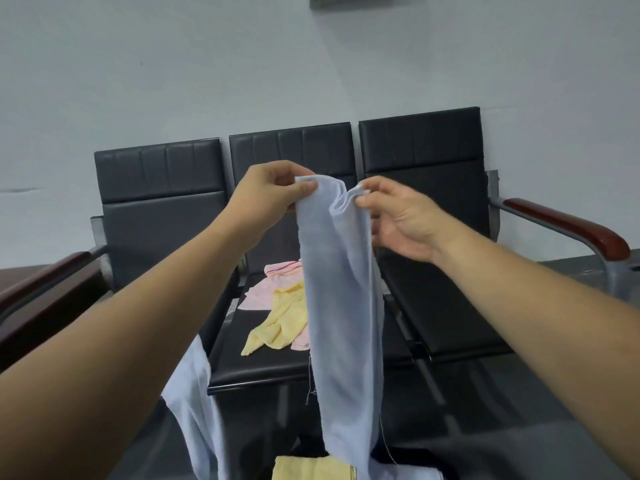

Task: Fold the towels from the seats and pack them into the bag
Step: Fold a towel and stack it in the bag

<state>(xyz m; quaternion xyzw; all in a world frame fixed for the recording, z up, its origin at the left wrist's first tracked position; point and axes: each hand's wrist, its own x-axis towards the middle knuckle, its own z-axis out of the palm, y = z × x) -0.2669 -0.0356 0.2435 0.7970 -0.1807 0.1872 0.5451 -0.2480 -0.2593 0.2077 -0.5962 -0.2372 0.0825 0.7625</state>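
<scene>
The person holds a light blue towel up in front of the middle seat, and it hangs down long and narrow, seemingly doubled lengthwise. The left hand pinches one top corner between thumb and curled fingers. The right hand pinches the other top corner with thumb and forefinger, its remaining fingers loosely spread.

On the middle seat, behind the hanging towel, a pink towel and a yellow towel lie crumpled and overlapping, not yet folded. The seat to its right appears bare.

Below the middle seat's front edge, at the bottom of the view, lies a folded yellow towel, which suggests at least one is finished. A pale blue cloth hangs to its left, its role unclear. The bag itself cannot be made out.

The task looks to be in its early-to-middle part: this towel is mid-fold, and two more remain to be folded and packed.
</scene>
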